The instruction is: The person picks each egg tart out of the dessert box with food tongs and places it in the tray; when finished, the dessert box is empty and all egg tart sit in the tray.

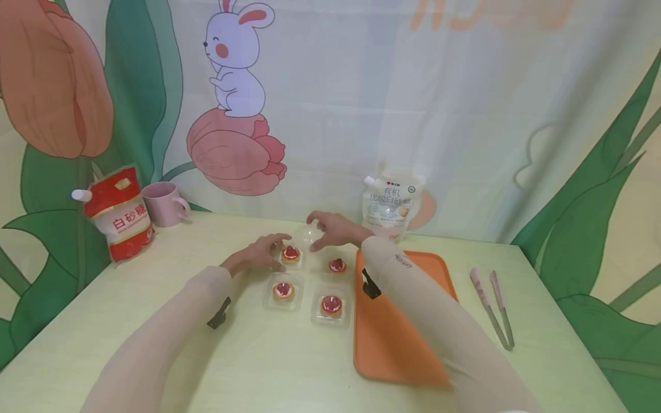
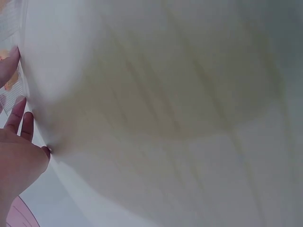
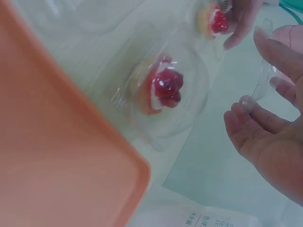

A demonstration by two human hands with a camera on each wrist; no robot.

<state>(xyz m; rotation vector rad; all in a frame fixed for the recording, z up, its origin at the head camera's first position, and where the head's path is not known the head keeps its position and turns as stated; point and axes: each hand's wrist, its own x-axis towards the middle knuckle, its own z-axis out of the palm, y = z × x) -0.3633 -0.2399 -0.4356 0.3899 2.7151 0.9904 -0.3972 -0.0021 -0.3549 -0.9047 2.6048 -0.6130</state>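
My right hand (image 1: 333, 229) pinches a clear plastic dome lid (image 1: 308, 234) by its edge, tilted up behind the tarts. In the right wrist view the lid (image 3: 263, 78) stands on edge between thumb and fingertips. My left hand (image 1: 260, 252) has its thumb and fingers around the sides of the clear base under the back left berry tart (image 1: 290, 253). In the left wrist view the left hand's fingertips (image 2: 20, 106) are down at the table. A second berry tart (image 3: 163, 87), at the back right, sits under a clear dome.
Two more tarts, one front left (image 1: 283, 291) and one front right (image 1: 331, 306), sit in clear containers. An orange tray (image 1: 392, 344) lies under my right forearm. Tongs (image 1: 496, 310) lie right; a white pouch (image 1: 389, 203), red sugar bag (image 1: 121, 215) and pink mug (image 1: 164, 205) stand behind.
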